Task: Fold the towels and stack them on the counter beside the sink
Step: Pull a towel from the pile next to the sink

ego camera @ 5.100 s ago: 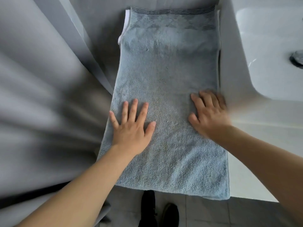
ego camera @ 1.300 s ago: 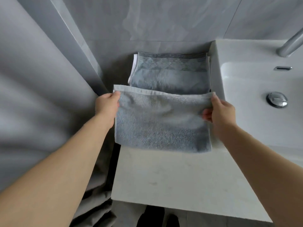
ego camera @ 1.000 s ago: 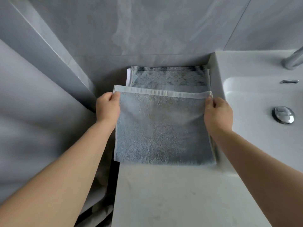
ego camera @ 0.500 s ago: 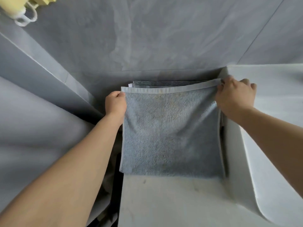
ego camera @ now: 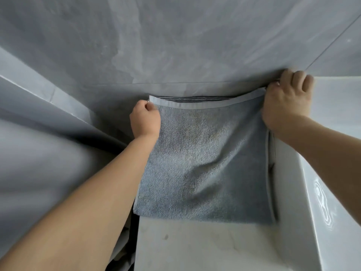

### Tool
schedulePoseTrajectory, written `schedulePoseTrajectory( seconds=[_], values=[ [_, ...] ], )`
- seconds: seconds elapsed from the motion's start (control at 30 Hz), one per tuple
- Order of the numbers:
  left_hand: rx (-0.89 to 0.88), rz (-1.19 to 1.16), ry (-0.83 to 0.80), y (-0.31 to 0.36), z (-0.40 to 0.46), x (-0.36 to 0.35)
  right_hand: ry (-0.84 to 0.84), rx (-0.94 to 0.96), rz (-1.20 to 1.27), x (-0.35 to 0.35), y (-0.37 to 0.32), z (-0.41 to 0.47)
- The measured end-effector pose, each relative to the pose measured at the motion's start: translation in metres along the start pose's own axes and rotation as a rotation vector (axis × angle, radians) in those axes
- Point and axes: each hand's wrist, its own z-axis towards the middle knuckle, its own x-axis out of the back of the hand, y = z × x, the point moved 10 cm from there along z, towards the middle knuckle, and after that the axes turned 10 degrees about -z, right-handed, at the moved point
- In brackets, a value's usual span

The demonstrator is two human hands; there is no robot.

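Wall: grey marbled tile fills the whole upper half of the frame, with one thin grout line running across just above the hands and another slanting down at the upper right.

Curtain: a pale grey blurred sheet, apparently a curtain, covers the left side of the frame from the middle to the bottom edge.

Counter: white stone with faint speckles, seen bare in the lower centre; its left edge drops into a dark gap beside the curtain.

Sink: a glossy white raised block along the right side of the frame, its wall standing just beside the towel's right edge.

Towel: grey-blue terry, folded, spread on the counter in the centre of the frame, its far hem lifted and reaching toward the wall; a strip of dark stripes shows just behind that hem, from a layer underneath.

Right hand: upper right of the frame, fingers curled, gripping the towel's far right corner up against the wall.

Left hand: centre left, closed in a fist round the towel's far left corner.
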Motion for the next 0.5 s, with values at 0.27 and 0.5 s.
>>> schedulePoseTrajectory(
  seconds=[0.27,0.5],
  values=[
    [-0.064,-0.063,-0.039,0.014,0.011,-0.011,-0.068,0.002,-0.049,-0.004,0.0,-0.003],
    [0.008,-0.218,0.13,0.006,0.0,-0.015,-0.116,-0.017,-0.09,-0.009,-0.002,-0.005]
  ],
)
